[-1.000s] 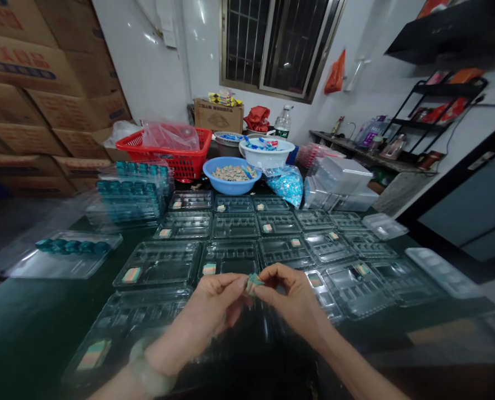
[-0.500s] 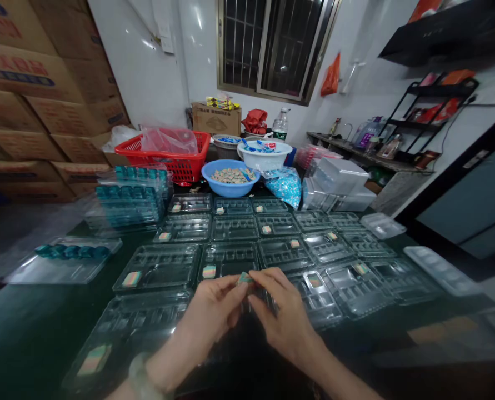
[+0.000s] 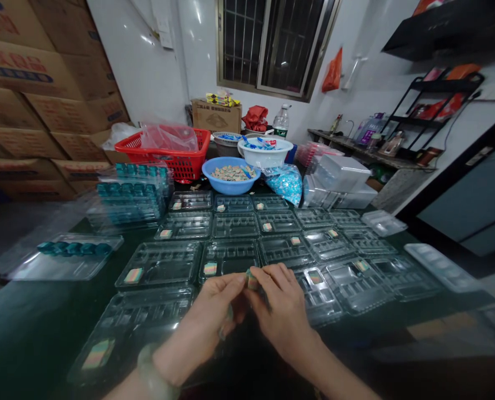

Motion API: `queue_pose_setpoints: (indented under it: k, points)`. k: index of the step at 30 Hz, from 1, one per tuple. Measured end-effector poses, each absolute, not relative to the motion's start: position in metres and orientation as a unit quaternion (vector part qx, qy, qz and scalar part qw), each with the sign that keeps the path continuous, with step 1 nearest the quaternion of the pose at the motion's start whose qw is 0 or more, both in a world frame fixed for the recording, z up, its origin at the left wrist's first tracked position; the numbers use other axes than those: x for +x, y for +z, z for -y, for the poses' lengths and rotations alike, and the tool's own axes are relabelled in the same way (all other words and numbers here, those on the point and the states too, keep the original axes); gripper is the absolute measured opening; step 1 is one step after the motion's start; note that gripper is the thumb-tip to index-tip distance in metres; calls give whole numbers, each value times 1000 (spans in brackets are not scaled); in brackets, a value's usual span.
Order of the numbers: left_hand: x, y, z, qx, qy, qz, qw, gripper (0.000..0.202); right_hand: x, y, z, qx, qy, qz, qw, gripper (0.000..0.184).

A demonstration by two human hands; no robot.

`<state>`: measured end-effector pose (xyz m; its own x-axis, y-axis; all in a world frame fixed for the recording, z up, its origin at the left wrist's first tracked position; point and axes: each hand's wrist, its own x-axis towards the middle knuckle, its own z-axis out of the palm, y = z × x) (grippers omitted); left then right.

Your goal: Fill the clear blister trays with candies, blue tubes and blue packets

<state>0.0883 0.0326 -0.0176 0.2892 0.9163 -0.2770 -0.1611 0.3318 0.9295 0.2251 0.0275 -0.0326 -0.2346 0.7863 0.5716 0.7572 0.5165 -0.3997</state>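
Both hands meet above the table's near side around a small pastel striped piece. My left hand, with a pale bangle at its wrist, pinches the piece's left side. On the other side, the fingertips of my right hand close on it. Fingers partly cover the piece. Around the hands lie rows of clear plastic trays with moulded compartments. Several hold one striped piece, such as the pink, cream and green piece at lower left and another striped piece just behind my left hand.
Behind the trays stands a blue basin of small pieces, beside a bag of blue-white packets. A red basket and stacked teal-filled trays are at left. Clear boxes are piled at right, cartons far left.
The striped piece has turned between my fingers, and more of its side shows now. My right fingers have curled closer around it. The trays stay in place; the view shifts slightly.
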Motion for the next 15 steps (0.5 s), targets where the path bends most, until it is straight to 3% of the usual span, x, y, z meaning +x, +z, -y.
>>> queue_pose_setpoints:
  k: [9,15]
  points:
    - [94,-13,-31,490,381,-481,619,35,215,-47,-24,-488,-45,771,407,29]
    - [91,-14,-32,509,379,-449,629,36,227,-37,-16,-450,205,755,431,34]
